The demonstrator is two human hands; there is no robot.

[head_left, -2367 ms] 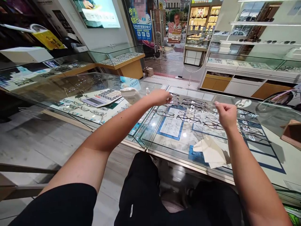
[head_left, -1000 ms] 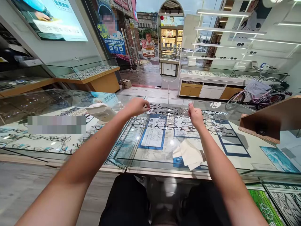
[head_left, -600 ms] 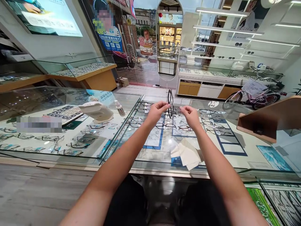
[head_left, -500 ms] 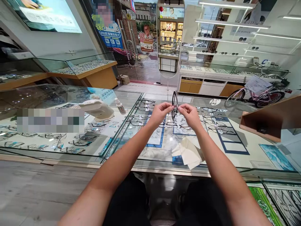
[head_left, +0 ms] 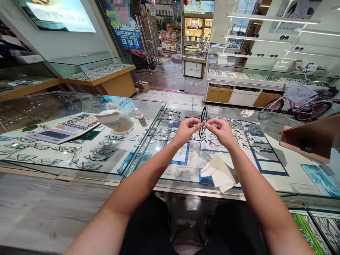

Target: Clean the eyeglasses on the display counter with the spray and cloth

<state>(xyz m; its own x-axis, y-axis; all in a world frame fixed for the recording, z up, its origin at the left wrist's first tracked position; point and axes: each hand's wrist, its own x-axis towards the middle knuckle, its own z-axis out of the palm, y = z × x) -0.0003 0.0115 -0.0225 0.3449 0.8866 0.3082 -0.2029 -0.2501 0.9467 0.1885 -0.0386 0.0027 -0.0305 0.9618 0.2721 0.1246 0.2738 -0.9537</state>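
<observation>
Both hands pinch a pair of black-rimmed glasses (head_left: 203, 115) above the glass counter, its front turned nearly edge-on to me. On the left side of the frame, my left hand (head_left: 188, 130) is closed with thumb and fingers near the bridge. From the other side my right hand (head_left: 221, 130) grips it the same way, fingertips almost meeting the left ones. A cream cleaning cloth (head_left: 219, 171) lies on the counter below my right forearm, over a dark blue packet (head_left: 205, 177). Rows of glasses (head_left: 162, 134) rest in the case beneath my hands.
To the left on the counter (head_left: 143, 179) are a calculator (head_left: 63, 129), a white device (head_left: 114, 120) and a small spray bottle (head_left: 140, 117). A brown wooden stand (head_left: 309, 140) occupies the right end. Farther off stand an oval mirror (head_left: 195, 67) and a pink bicycle (head_left: 305, 106).
My view has shifted slightly, so the scene sits a little farther right. The glasses are turned slightly and tilted between my fingers; both hands keep their hold.
</observation>
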